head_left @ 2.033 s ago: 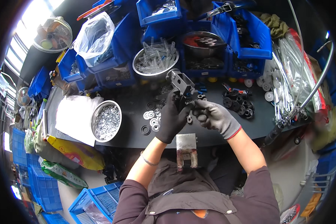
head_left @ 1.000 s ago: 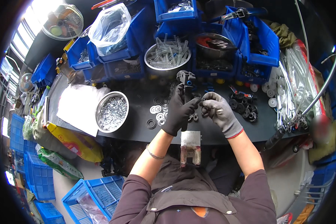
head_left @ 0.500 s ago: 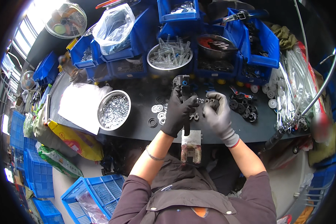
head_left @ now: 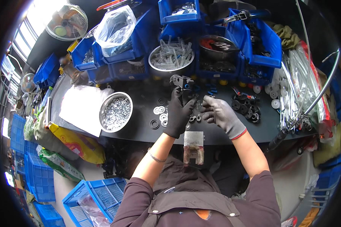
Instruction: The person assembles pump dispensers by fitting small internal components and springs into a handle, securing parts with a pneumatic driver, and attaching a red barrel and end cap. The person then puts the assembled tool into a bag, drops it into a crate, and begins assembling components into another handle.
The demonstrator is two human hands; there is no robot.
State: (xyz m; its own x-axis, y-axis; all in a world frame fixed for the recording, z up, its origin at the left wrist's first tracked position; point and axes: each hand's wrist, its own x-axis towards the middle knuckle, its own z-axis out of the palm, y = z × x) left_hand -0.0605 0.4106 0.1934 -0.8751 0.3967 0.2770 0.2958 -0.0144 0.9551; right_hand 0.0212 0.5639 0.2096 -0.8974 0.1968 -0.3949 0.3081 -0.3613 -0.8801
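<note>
My left hand (head_left: 179, 115), in a black glove, is closed round a black metal bracket-like part (head_left: 182, 82). The part's forked head with a blue insert sticks up above my fingers; the rest is hidden by the glove. To the right, my right hand (head_left: 220, 115), in a grey glove with a red cuff edge, hovers over the bench with fingers curled and the tips drawn together. Whatever they hold, if anything, cannot be made out. Between the hands lie small metal rings (head_left: 195, 118). Several blue sleeves (head_left: 213, 91) lie just beyond my right hand.
White washers (head_left: 160, 110) and black rings (head_left: 154, 124) lie left of my left hand. A steel bowl of nuts (head_left: 117, 113) stands farther left, a bowl of springs (head_left: 171, 56) behind. Black wheels (head_left: 246, 109) lie right. A metal block (head_left: 194, 139) juts from the front edge.
The black part has tilted, its forked head turning to show more of its side and its lower end no longer showing below my left hand. My right hand has shifted slightly left, its fingers turned.
</note>
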